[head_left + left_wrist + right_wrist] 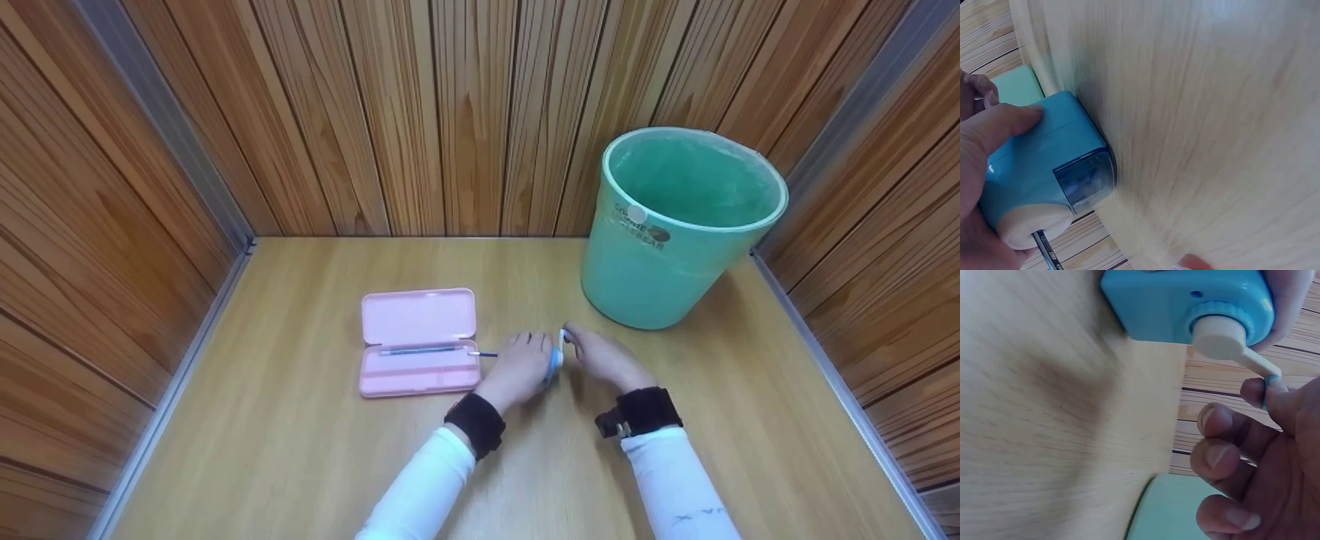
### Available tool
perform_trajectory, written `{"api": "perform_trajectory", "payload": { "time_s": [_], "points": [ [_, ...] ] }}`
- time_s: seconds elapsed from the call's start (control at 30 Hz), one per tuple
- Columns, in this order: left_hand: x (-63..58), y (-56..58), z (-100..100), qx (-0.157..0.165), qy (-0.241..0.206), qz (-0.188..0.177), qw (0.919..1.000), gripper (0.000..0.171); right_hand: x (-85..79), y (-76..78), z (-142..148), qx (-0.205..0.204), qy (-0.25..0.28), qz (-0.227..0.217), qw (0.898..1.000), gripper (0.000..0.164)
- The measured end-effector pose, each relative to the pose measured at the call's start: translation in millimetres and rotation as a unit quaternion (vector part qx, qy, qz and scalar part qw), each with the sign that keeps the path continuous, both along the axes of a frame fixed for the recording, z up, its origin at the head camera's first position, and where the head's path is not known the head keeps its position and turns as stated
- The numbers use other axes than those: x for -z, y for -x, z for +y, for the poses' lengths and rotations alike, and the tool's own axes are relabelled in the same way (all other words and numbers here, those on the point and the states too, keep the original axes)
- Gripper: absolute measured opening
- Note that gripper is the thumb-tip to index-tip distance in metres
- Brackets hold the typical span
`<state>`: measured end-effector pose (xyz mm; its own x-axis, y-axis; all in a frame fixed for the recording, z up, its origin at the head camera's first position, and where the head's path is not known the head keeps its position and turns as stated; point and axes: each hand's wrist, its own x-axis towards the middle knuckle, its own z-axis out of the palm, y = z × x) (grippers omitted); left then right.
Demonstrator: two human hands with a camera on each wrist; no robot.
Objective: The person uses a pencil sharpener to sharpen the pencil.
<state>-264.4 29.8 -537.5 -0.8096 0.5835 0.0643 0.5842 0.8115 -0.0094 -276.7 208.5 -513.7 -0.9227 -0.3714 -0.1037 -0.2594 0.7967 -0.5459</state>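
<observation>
A blue hand-crank pencil sharpener [1044,146] stands on the table, with a dark see-through shavings drawer [1088,179] in its side. My left hand [523,364] grips its body from above, the thumb lying along the top in the left wrist view. A dark pencil [1045,250] sticks out of the round white holder at its front. With thumb and forefinger, my right hand [606,360] pinches the knob of the white crank [1221,338]; the other fingers curl loosely below. In the head view the left hand covers most of the sharpener.
A pink pencil case [420,382] lies with its lid up, left of the sharpener, holding a blue pencil [420,350]. Behind the right hand, a green bin [637,277] stands near the back wall. Wood-plank walls [472,112] enclose the table [300,450] on three sides.
</observation>
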Motion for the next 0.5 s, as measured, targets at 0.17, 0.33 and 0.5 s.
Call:
{"api": "perform_trajectory", "payload": {
  "time_s": [0.17,0.33,0.5],
  "points": [
    [0.0,0.3,2,-0.003,0.002,0.018,0.9998,0.056,5.4,5.4,1,0.015,0.017,-0.015,1.000,0.025],
    [-0.2,0.5,3,0.000,-0.003,0.021,0.9998,0.050,10.2,8.9,0,0.037,0.025,-0.038,0.998,0.026],
    [0.5,0.0,3,-0.006,-0.007,0.006,0.9999,0.048,15.2,9.3,0,0.072,0.031,-0.074,0.994,0.029]
  ]
}}
